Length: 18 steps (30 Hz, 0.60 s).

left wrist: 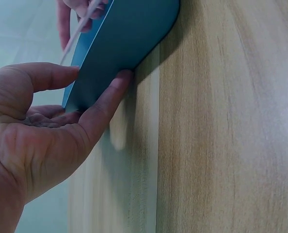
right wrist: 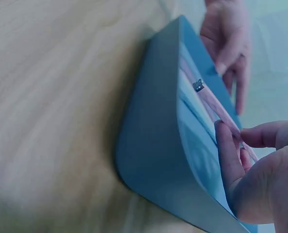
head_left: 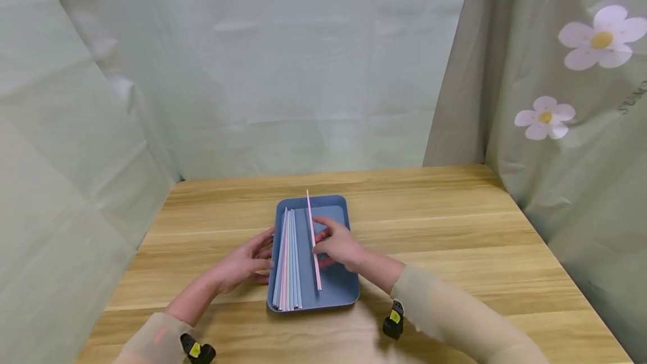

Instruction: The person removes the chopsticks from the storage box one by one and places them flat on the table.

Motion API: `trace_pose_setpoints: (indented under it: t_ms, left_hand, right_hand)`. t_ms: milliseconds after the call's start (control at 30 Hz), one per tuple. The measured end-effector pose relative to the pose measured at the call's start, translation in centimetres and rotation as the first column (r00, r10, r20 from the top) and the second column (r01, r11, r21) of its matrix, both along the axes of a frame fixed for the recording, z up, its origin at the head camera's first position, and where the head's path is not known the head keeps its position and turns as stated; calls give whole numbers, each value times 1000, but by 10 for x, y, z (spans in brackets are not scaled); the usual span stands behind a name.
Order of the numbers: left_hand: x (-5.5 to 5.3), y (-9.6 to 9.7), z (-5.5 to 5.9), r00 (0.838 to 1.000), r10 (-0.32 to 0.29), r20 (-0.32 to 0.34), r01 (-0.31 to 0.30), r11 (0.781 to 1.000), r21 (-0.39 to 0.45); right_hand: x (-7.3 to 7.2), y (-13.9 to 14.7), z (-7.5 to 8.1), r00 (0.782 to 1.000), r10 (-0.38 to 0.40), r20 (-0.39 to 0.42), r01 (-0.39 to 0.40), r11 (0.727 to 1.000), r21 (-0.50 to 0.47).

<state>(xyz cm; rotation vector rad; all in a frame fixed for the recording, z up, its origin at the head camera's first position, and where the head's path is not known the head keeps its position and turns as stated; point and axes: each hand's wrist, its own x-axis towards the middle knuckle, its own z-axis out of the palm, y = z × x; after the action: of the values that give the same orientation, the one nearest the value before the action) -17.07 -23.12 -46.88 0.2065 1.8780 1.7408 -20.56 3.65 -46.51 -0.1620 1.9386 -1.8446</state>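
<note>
A blue-grey rectangular tray [head_left: 336, 282] lies lengthwise on the table. Along its left side several pink and pale blue chopsticks [head_left: 289, 268] lie side by side. My right hand [head_left: 340, 244] pinches a pink chopstick [head_left: 311, 223] between thumb and fingers over the tray's middle; a small dark print marks its near end in the right wrist view. At the tray's left side, my left hand [head_left: 242, 263] rests with extended fingers: in the left wrist view its thumb is at the rim and another finger touches the outer wall low down.
The wood-grain table [head_left: 445, 240] extends on both sides of the tray. Pale curtains [head_left: 313, 72] hang behind and beside it, with flowers printed on the right one. A small black device [head_left: 393, 322] sits at my right wrist, another [head_left: 198, 350] at my left.
</note>
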Motion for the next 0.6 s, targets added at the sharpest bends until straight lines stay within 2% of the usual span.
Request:
trace_pose_setpoints:
  t_ms: [233, 600]
  left_hand:
    - [1, -1, 0, 1000, -15, 0, 15, 1000, 4]
    - [0, 1, -2, 1000, -19, -4, 19, 1000, 12]
  right_hand:
    - [-10, 27, 14, 1000, -8, -7, 8, 999, -52]
    - [-18, 74, 28, 996, -84, 1, 84, 996, -43]
